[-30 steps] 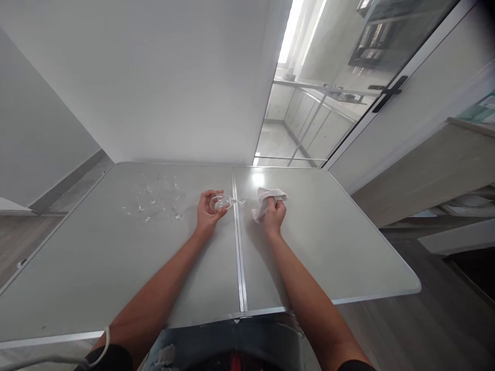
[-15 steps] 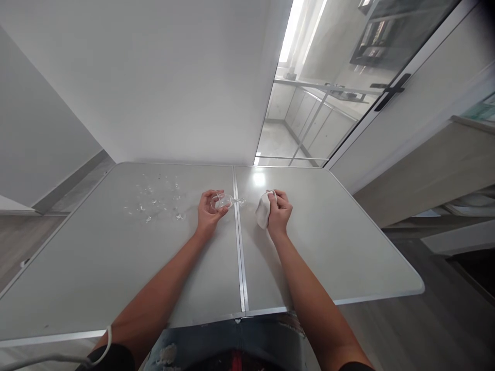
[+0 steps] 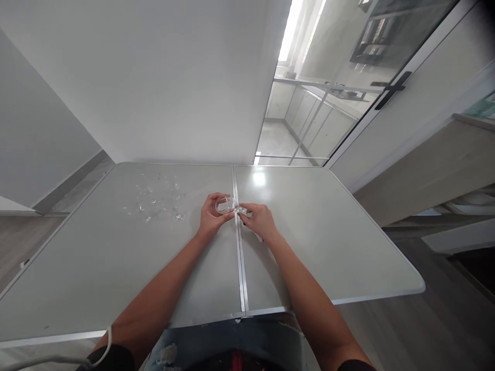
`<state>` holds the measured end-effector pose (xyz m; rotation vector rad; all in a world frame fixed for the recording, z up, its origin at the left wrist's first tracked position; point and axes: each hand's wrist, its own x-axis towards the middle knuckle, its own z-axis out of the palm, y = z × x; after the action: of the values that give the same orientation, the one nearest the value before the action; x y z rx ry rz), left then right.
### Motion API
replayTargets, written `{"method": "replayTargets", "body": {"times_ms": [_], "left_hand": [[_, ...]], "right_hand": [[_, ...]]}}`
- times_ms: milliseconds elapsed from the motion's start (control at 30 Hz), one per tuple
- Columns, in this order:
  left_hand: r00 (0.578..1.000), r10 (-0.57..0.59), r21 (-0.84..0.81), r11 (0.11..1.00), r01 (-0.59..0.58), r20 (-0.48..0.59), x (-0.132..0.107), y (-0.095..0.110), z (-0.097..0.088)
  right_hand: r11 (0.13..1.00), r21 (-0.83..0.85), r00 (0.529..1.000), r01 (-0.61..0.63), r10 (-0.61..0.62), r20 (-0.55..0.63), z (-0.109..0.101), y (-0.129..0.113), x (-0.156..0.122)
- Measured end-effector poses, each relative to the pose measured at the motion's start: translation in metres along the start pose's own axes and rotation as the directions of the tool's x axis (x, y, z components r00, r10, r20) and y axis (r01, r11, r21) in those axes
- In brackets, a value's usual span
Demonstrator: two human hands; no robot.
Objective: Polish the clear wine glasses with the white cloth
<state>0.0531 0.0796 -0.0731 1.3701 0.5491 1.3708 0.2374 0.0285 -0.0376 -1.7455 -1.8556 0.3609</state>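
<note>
Stemmed glass (image 3: 225, 205): held on its side over the metal seam strip (image 3: 242, 278) of the counter (image 3: 328, 232), mouth toward your left, stem toward your right. Contact with the counter: cannot tell.

Your left hand (image 3: 211, 214) curls around the bowl, thumb on the near side, fingers on the far side. Your right hand (image 3: 260, 220) pinches at the stem end with a white cloth (image 3: 259, 237) bunched in its grip; most of the cloth is hidden by that hand, with a pale edge showing below the palm.

Handling (judged): glass light, stiff, smooth and slippery, thin-walled and easily cracked. Support the bowl low, near where it joins the stem, with spread, gentle pressure; the rim is the weak edge, and the stem could snap if you twist it against the bowl. Cloth likely soft, limp, nearly weightless; a folded pinch should serve and add friction.

Containers: the bowl in your left hand is transparent and no liquid shows in it. More clear glassware (image 3: 153, 201) stands or lies grouped to your left, well apart from both hands; outlines are faint, so your count, their posture and any contents cannot be read.
</note>
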Motion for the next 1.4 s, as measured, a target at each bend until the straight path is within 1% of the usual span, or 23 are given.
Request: {"method": "replayTargets", "body": {"times_ms": [100,167,267,367,433,533,633,700,800,900,1000,1067,1267,1400], "left_hand": [[1.000,0.007,0.005,1.000,-0.007,0.021,0.000,-0.001,0.000],[0.999,0.024,0.015,1.000,-0.025,0.035,0.000,0.000,0.001],[0.997,0.039,0.013,0.999,-0.040,0.063,0.000,0.001,0.003],[0.992,0.007,-0.043,0.999,-0.002,0.126,0.001,0.003,0.004],[0.989,-0.019,-0.062,0.998,0.029,0.148,0.002,0.003,0.004],[0.991,-0.071,-0.038,0.996,0.076,0.116,0.002,0.004,0.003],[0.987,-0.129,-0.005,0.992,0.130,0.093,0.001,0.005,0.004],[0.984,-0.154,0.011,0.988,0.154,0.093,0.000,0.005,0.005],[0.983,-0.166,0.042,0.986,0.163,0.082,-0.001,0.007,0.006],[0.978,-0.181,0.111,0.979,0.170,0.105,-0.001,0.008,0.005],[0.970,-0.194,0.163,0.972,0.169,0.148,-0.001,0.007,0.002],[0.968,-0.196,0.176,0.970,0.168,0.157,-0.001,0.005,0.002],[0.963,-0.219,0.203,0.961,0.186,0.155,-0.001,0.004,0.002],[0.960,-0.241,0.220,0.953,0.207,0.144,-0.001,0.005,0.002]], "right_hand": [[0.988,-0.152,1.000,0.018,-0.017,0.009,0.006,0.002,0.001],[0.973,-0.232,1.000,0.002,-0.001,0.003,0.007,0.001,0.000],[0.955,-0.297,1.000,-0.011,0.008,-0.012,0.006,0.001,0.000],[0.946,-0.324,0.999,-0.007,-0.004,-0.034,0.005,0.005,0.002],[0.948,-0.316,0.998,-0.027,0.005,-0.070,0.003,0.012,0.004],[0.962,-0.249,0.981,-0.113,0.069,-0.180,-0.004,0.029,0.009],[0.957,-0.157,0.932,-0.243,0.186,-0.311,-0.014,0.052,0.014],[0.944,-0.102,0.899,-0.312,0.260,-0.352,-0.019,0.066,0.017],[0.929,-0.047,0.878,-0.367,0.329,-0.347,-0.022,0.080,0.019],[0.911,-0.045,0.864,-0.411,0.373,-0.338,-0.020,0.086,0.019],[0.901,-0.049,0.857,-0.432,0.393,-0.334,-0.017,0.088,0.020],[0.894,-0.052,0.853,-0.445,0.405,-0.328,-0.015,0.088,0.021],[0.877,-0.087,0.851,-0.472,0.428,-0.305,-0.012,0.090,0.023],[0.879,-0.070,0.851,-0.472,0.434,-0.295,-0.010,0.092,0.024]]}}
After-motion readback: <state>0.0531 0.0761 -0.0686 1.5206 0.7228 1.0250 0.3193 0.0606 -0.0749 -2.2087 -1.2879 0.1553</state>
